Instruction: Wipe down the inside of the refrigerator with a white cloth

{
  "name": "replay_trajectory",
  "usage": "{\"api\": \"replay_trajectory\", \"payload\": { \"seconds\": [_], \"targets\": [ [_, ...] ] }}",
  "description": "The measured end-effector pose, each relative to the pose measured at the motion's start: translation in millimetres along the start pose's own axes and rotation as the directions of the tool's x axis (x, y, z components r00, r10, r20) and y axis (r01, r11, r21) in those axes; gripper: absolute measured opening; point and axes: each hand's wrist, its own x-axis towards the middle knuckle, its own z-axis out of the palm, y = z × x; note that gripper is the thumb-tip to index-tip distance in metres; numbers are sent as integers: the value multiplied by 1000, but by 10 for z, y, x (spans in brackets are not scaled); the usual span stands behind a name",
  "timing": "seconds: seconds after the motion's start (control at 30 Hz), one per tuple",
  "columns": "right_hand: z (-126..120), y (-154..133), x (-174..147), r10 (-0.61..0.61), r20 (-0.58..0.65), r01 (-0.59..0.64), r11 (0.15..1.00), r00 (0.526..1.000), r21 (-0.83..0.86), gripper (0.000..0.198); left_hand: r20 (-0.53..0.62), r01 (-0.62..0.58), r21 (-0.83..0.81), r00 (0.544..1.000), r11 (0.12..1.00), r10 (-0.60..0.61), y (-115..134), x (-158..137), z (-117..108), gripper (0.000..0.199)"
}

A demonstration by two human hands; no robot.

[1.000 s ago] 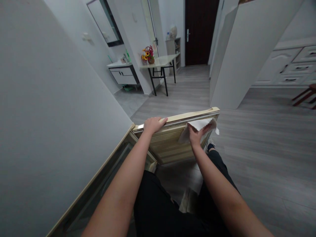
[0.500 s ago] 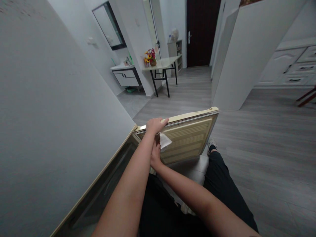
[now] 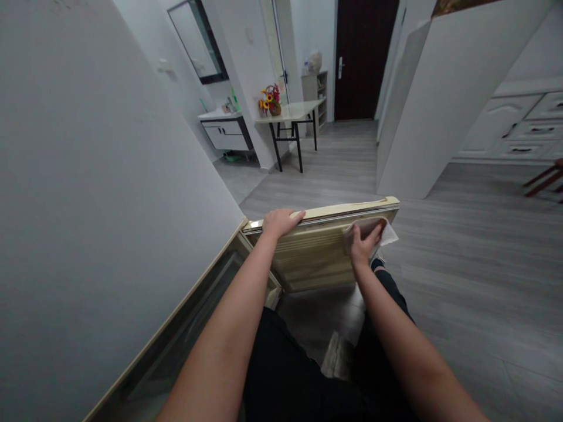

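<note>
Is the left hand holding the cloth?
No: the white cloth is in the right hand, while the left hand rests on the cream door.

This is a home: a basin cabinet sits below a framed mirror, a flower basket adds color, and wood-look flooring runs to a dark door with 1 lever handle. The white cabinets at right, partly cut off, may be kitchen units.

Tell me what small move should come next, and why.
Perhaps slide the white cloth along the open door toward its hinge side: the right hand holds the cloth near the free end, with little inner surface beyond, while the left hand grips the top edge.
</note>
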Motion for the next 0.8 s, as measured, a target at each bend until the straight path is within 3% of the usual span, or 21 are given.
{"api": "replay_trajectory", "payload": {
  "seconds": [0.1,0.23,0.37,0.47,0.67,0.73,0.8],
  "targets": [
    [-124,-44,277,17,-43,-16,1000,999,27,105,8,-4,-8,1000,1000,4,4,-5,-19,85],
    [-32,-93,208,4,-36,-4,1000,999,4,105,1,0,-15,1000,1000,0,11,-2,-28,84],
    [245,-139,-269,-40,39,42,997,998,-59,113,4,17,-8,1000,1000,-17,24,-2,-39,84],
    [491,-175,-840,-182,221,203,976,958,-75,98,-2,18,1,1000,1000,-18,27,-1,-44,84],
    [899,-61,-1881,-360,555,482,872,750,-85,57,-3,-4,15,1000,1000,4,12,7,-19,83],
    [986,1,-1980,-419,689,610,791,592,-43,49,2,4,16,1000,1000,-4,14,0,-24,83],
    [1048,34,-1916,-499,801,751,653,330,97,40,9,8,12,1000,1000,-8,18,-11,-37,84]
  ]
}}
